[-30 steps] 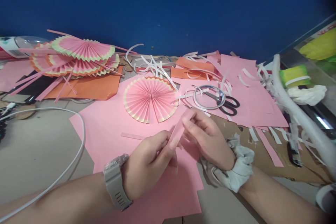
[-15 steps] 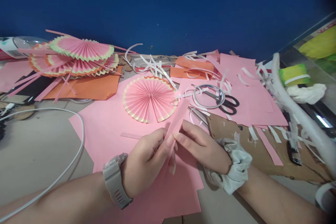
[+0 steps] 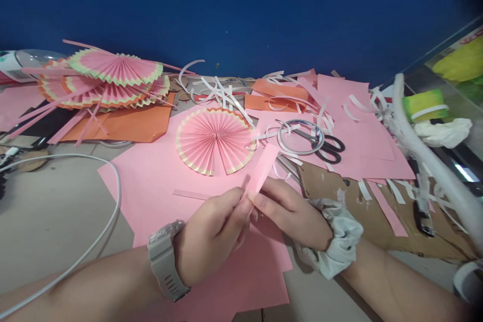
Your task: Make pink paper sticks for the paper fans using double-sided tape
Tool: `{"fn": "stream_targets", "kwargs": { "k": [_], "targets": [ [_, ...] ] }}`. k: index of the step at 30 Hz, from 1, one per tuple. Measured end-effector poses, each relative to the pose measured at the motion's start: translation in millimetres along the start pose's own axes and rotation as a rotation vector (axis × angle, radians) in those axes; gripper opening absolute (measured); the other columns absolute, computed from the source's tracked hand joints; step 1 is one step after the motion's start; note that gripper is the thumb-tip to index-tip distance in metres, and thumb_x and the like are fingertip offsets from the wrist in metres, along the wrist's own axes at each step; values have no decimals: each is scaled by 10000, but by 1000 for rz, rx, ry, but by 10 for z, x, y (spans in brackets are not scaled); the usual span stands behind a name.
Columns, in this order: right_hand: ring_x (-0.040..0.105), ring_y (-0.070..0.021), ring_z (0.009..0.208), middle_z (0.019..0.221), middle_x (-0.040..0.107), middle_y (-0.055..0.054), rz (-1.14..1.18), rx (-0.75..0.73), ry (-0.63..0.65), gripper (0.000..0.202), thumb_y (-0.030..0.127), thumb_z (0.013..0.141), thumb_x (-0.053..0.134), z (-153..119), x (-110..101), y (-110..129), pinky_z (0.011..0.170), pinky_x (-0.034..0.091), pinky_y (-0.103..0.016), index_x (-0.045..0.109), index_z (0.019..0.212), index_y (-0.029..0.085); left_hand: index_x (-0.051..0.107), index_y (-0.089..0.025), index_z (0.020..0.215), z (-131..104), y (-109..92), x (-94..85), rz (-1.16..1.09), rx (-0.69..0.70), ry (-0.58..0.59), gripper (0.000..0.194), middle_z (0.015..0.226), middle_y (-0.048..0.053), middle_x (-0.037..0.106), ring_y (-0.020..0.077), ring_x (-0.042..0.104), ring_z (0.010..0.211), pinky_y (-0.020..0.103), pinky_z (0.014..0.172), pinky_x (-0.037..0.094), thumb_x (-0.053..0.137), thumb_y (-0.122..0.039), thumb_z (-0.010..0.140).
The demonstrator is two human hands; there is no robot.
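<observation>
Over the big pink sheet [image 3: 158,186] (no writing legible anywhere), just in front of the pleated pink rosette [image 3: 215,142], I hold a narrow pink paper strip [image 3: 263,168]. My left hand [image 3: 211,234] and right hand [image 3: 292,211] both pinch its lower end, fingertips closed tight, nearly touching.
</observation>
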State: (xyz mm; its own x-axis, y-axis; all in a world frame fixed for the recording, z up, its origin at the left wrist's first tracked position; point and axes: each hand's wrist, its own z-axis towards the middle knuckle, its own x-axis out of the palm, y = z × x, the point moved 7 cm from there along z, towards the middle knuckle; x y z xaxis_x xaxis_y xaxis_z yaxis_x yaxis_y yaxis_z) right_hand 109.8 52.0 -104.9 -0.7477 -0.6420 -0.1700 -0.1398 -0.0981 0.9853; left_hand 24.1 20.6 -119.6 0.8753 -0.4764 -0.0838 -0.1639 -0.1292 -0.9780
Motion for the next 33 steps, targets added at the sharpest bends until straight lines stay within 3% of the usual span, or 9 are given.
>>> {"fn": "stream_targets", "kwargs": {
  "k": [6, 10, 16, 33],
  "targets": [
    [484, -107, 632, 644, 493, 18, 99, 7, -53, 250, 316, 911, 434, -14, -21, 14, 628, 421, -227, 525, 725, 176, 438, -185, 769, -17, -32, 22, 22, 40, 49, 302, 611, -48, 364, 90, 331, 539, 241, 536, 310, 274, -344, 967],
    [473, -108, 638, 659, 489, 13, 89, 15, -84, 259, 326, 911, 432, -35, -28, 10, 657, 435, -233, 538, 722, 184, 376, -186, 706, -10, -44, 2, 113, 44, 32, 295, 651, -43, 361, 95, 330, 582, 248, 546, 301, 339, -351, 948],
    [490, -134, 665, 689, 488, -7, 99, 50, -105, 309, 324, 924, 395, -41, -20, -17, 677, 435, -268, 565, 702, 193, 396, -184, 716, 4, -31, 6, 104, 22, 24, 319, 626, -51, 356, 89, 338, 562, 255, 563, 305, 279, -341, 968],
    [513, -107, 677, 675, 509, 8, 29, 43, -115, 336, 267, 956, 322, -33, -2, -6, 698, 414, -219, 499, 686, 175, 439, -186, 731, 13, -6, 13, 71, 3, 16, 349, 539, -63, 406, 76, 412, 497, 235, 567, 384, 251, -351, 975]
  ]
}}
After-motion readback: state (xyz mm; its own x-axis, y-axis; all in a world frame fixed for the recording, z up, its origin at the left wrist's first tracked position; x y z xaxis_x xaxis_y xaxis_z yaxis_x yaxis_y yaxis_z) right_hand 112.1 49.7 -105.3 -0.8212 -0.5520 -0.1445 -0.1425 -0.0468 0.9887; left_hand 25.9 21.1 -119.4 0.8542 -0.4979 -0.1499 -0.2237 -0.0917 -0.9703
